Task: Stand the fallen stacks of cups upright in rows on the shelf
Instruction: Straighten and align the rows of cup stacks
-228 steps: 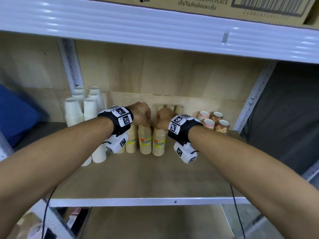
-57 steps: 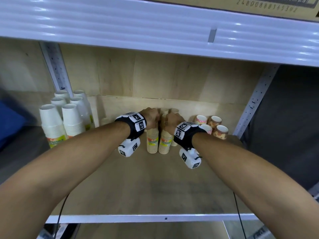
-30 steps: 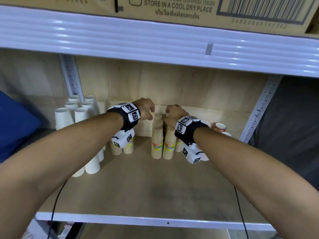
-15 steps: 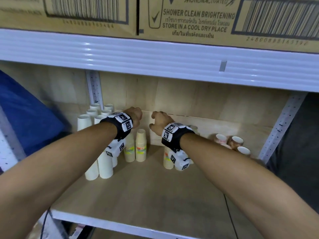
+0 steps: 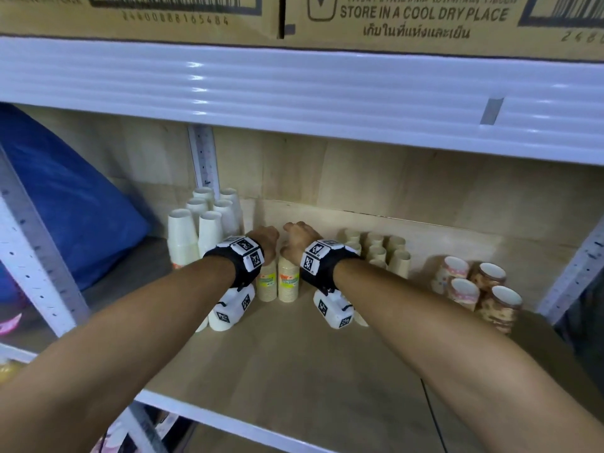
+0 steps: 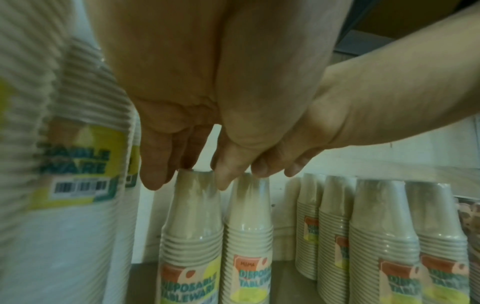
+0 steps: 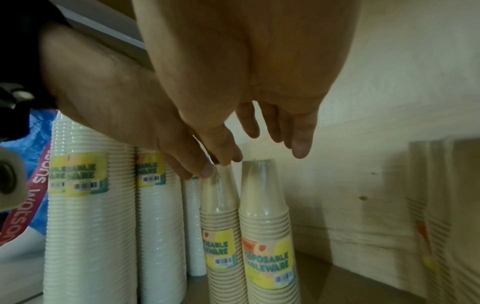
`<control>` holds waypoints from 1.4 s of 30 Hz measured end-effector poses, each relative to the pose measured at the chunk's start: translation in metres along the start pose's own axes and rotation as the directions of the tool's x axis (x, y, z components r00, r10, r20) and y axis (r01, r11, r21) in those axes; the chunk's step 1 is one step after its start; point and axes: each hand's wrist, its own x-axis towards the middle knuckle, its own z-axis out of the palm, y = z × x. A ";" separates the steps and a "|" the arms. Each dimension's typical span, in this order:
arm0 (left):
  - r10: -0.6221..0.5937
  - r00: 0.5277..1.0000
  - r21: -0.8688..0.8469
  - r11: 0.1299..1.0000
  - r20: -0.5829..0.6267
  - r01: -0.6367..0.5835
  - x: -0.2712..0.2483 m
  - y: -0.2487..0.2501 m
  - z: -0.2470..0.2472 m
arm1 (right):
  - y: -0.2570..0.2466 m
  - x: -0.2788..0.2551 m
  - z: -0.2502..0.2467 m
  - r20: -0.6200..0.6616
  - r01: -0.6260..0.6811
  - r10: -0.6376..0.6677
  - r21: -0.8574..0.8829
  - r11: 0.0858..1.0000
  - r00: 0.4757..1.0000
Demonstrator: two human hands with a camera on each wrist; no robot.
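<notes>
Both hands were over a pair of beige cup stacks standing upright, side by side, near the back of the wooden shelf [image 5: 327, 371]; left stack of the pair [image 5: 266, 284] and right stack of the pair [image 5: 288, 282] touched or nearly touched each other.

Left hand [image 5: 266, 235]: fingers pointed downward and loosely extended, tips at the top of the left stack of the pair; left fingertips [image 6: 153, 174] rested at the rim of its top cup; whether they actually gripped could not be told; no curl round the cup seen.

Right hand [image 5: 295, 238]: fingers hung down, relaxed and spread; thumb [image 7: 223, 152] at the top of the left stack of the pair, the other right fingertips [image 7: 301, 144] just above the right stack of the pair, apart from it; nothing held.

White cup stacks [image 5: 202, 230] stood upright in rows to the left, just beside the pair; further beige stacks [image 5: 379, 253] upright in rows to the right, behind the right wrist; patterned cup stacks [image 5: 474, 289] upright at the far right, well apart from the hands.

Cardboard boxes [image 5: 392, 21] sat on the upper shelf; a blue bag [image 5: 65, 207] lay beyond the left upright.
</notes>
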 end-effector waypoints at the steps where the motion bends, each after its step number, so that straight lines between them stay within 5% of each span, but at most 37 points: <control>1: -0.004 1.000 0.003 1.000 0.003 0.004 0.000 -0.001 0.002 | -0.002 0.001 0.002 0.006 0.002 -0.002 0.000 1.000 1.000; 9: 0.013 1.000 -0.042 0.999 -0.019 -0.014 -0.007 -0.001 0.006 | 0.001 0.019 0.031 0.132 -0.053 0.058 -0.038 0.998 0.990; 22: 0.098 0.995 -0.056 0.994 0.032 -0.096 -0.037 0.001 -0.011 | 0.001 -0.036 0.003 0.061 -0.034 0.037 -0.047 0.998 0.997; 26: 0.179 0.972 -0.052 0.984 0.150 -0.173 -0.047 0.009 -0.029 | 0.004 -0.051 -0.012 0.007 -0.095 0.095 -0.038 0.995 0.995; 35: 0.308 0.915 -0.113 0.951 0.260 -0.288 -0.074 0.054 -0.052 | 0.024 -0.097 -0.046 0.101 -0.067 0.074 -0.066 0.996 0.992; 42: 0.362 0.913 -0.079 0.932 0.190 -0.353 -0.094 0.100 -0.049 | 0.054 -0.129 -0.062 0.138 -0.107 0.130 -0.164 0.981 0.982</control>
